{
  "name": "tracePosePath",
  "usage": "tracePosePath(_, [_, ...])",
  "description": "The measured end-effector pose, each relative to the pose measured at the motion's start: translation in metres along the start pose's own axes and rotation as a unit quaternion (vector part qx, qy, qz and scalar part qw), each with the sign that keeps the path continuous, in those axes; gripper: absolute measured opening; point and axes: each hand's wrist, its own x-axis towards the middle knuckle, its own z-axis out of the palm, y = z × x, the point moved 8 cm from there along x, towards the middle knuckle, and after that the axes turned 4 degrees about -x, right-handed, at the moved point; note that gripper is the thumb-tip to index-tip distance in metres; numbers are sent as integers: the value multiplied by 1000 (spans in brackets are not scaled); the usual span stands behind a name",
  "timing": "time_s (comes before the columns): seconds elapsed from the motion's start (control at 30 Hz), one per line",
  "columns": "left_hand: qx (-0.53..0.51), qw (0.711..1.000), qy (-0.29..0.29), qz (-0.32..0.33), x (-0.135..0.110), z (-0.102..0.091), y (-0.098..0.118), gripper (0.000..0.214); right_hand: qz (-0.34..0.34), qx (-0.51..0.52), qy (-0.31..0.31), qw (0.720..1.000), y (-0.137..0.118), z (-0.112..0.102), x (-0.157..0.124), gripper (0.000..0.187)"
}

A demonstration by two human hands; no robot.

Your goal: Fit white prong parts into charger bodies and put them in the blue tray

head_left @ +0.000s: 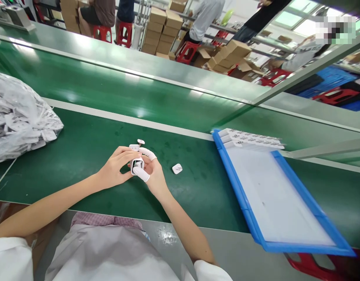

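Observation:
Between my hands is a small white hollow plastic housing, its open end facing me, with some green and metal parts showing inside. My left hand grips it from the left, fingers over the top. My right hand, with white finger cots on thumb and index finger, holds it from the right, the thumb at the opening. Just beyond my fingertips are a white rectangular piece and a smaller white part; whether the rectangular piece is touched is unclear. A white square cap lies right of my hands.
A clear plastic bag full of white parts sits at the left on the green bench. At the right, a blue-rimmed tray holds rows of white pieces at its far end. Behind a ledge, several people sit near cardboard boxes.

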Motion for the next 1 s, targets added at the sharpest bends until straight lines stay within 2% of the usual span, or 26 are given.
tracePosePath(0.13, [7, 1000, -8, -20, 0, 2, -4, 44, -5, 16, 11, 1000, 0, -3, 1, 69])
tracePosePath(0.23, [10, 999, 0, -53, -1, 2, -9, 43, -5, -3, 34, 999, -5, -12, 2, 51])
tracePosePath(0.37, [39, 997, 1, -71, -3, 1, -12, 40, -9, -118, 112, 987, -16, -32, 1, 25])
tracePosePath(0.43, [62, 996, -11, -71, -3, 2, -12, 40, -13, -176, 128, 976, -20, -35, -1, 19])
tracePosePath(0.6, [123, 990, -46, -58, -4, 7, -9, 41, -28, -258, 136, 956, -23, -32, -2, 15])
tracePosePath(0.73, [165, 985, -45, -10, -5, 10, -2, 36, -53, -318, 140, 936, -27, -30, -3, 14])
tracePosePath(1.0, [158, 986, -55, 20, -9, 14, 1, 42, -59, -366, 139, 918, -31, -31, -5, 16])
